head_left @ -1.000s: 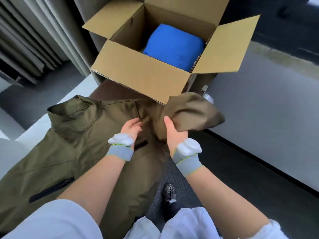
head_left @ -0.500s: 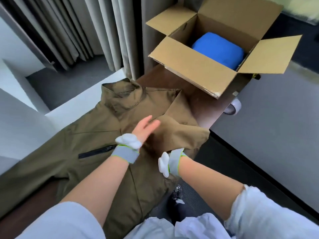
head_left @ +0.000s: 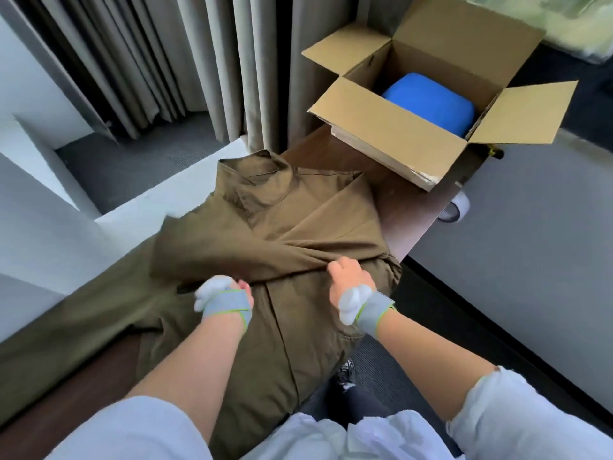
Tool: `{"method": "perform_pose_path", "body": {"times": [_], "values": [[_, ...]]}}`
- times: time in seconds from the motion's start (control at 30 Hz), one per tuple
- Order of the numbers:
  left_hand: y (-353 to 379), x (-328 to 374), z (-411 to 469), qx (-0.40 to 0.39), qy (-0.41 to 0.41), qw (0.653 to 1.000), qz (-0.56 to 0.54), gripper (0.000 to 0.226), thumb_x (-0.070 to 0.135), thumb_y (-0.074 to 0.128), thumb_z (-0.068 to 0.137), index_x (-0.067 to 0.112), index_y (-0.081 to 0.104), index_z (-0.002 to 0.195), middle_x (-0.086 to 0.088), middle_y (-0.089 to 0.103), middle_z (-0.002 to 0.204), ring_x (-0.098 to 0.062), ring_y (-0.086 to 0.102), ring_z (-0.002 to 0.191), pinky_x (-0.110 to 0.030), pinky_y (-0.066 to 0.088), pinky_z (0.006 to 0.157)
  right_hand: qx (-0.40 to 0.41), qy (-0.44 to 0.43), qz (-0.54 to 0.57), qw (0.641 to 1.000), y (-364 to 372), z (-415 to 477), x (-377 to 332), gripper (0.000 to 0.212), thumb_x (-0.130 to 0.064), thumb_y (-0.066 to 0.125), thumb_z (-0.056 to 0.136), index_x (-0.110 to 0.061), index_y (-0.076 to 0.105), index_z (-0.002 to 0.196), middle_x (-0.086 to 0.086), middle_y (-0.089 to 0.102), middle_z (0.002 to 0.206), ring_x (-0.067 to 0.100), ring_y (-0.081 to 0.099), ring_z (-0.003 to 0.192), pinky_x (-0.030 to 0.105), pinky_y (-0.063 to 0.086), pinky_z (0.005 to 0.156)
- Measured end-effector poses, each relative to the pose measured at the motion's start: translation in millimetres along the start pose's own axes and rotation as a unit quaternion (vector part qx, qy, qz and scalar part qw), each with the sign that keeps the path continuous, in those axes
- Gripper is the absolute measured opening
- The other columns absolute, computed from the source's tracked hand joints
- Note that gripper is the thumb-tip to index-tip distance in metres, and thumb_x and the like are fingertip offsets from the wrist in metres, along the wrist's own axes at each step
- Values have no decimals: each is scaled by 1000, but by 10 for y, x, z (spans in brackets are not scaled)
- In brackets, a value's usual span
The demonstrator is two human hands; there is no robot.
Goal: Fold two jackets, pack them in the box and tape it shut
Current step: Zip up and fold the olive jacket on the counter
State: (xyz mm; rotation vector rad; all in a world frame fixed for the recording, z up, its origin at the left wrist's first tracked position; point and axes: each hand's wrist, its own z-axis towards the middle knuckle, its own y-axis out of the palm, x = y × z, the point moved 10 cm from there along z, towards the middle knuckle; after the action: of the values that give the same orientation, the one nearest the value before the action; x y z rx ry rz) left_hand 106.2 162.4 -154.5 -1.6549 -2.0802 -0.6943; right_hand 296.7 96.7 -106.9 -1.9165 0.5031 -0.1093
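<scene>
An olive jacket (head_left: 298, 227) lies collar-away on the brown table (head_left: 406, 207), with both sleeves folded across its chest. My right hand (head_left: 348, 275) pinches the end of the upper folded sleeve near the jacket's right edge. At that sleeve's lower edge my left hand (head_left: 237, 290) has curled fingers in the fabric, mostly hidden behind my wrist. An open cardboard box (head_left: 391, 141) stands at the table's far end with a folded blue jacket (head_left: 428, 104) inside.
A roll of tape (head_left: 456, 209) sits at the table's right edge near the box. Grey curtains (head_left: 265, 61) hang behind. White furniture (head_left: 49, 240) borders the table on the left. The jacket's hem hangs over the near edge above my shoe (head_left: 346, 376).
The left sleeve now lies folded across the chest over the right one. My left hand went from flat on the jacket to the sleeve's edge, and my right hand came up to its end.
</scene>
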Motion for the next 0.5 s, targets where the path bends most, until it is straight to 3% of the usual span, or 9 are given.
{"method": "perform_pose_path", "body": {"times": [0.03,0.07,0.13,0.17,0.2,0.27,0.33,0.4,0.5], "values": [[-13,-152,-35,40,-14,999,-9,38,3,24,99,-24,48,107,-49,37,118,26,37,83,0,27,60,21,51,51,997,-68,-8,152,33,-13,43,90,-12,47,123,9,43,132,27,40,125,34,37,94],[13,-229,-104,60,0,998,-12,35,12,28,96,-3,59,104,-27,66,91,13,47,69,-6,30,57,34,107,114,987,-95,-7,341,26,-13,44,90,-12,50,116,10,47,127,28,44,121,32,38,89],[471,-315,-229,10,-13,998,62,27,22,35,92,14,52,72,5,53,38,-3,37,29,-5,23,39,37,224,254,940,-58,-19,794,19,-15,44,93,-14,54,110,12,55,121,29,52,115,30,36,79],[649,-240,-269,-5,19,993,118,29,23,38,91,14,47,65,6,45,31,-5,32,23,-5,20,35,22,279,362,889,32,-51,926,23,-18,43,95,-10,54,115,13,57,120,31,55,114,32,39,77],[938,-183,-357,-52,29,993,102,31,22,41,91,13,46,62,6,44,30,-6,33,22,-7,21,33,4,324,505,800,161,-78,1005,33,-22,39,98,-4,52,123,16,56,125,33,55,116,35,43,76],[1449,-8,-407,-106,70,978,169,31,17,44,93,12,49,62,5,52,36,-4,44,29,-10,29,33,-32,360,737,572,377,-72,1007,53,-36,28,102,4,40,136,19,49,136,33,50,124,37,47,84],[1822,230,-349,-122,160,940,276,24,17,49,93,9,56,71,0,60,59,-12,55,53,-14,40,45,-15,357,838,413,430,-22,995,65,-47,26,100,5,36,138,18,47,139,31,48,127,39,44,95],[2223,364,-172,-126,230,868,423,20,28,54,92,9,62,96,-6,63,90,-22,58,85,-21,46,70,4,352,879,320,448,85,1062,70,-51,33,98,5,35,139,18,45,140,30,47,128,40,41,100],[2556,429,141,-81,252,760,593,53,46,54,89,9,52,127,-9,56,128,-28,51,120,-33,41,100,9,361,895,260,509,204,1052,65,-47,42,96,3,36,139,18,46,140,30,47,129,40,39,103]]}}
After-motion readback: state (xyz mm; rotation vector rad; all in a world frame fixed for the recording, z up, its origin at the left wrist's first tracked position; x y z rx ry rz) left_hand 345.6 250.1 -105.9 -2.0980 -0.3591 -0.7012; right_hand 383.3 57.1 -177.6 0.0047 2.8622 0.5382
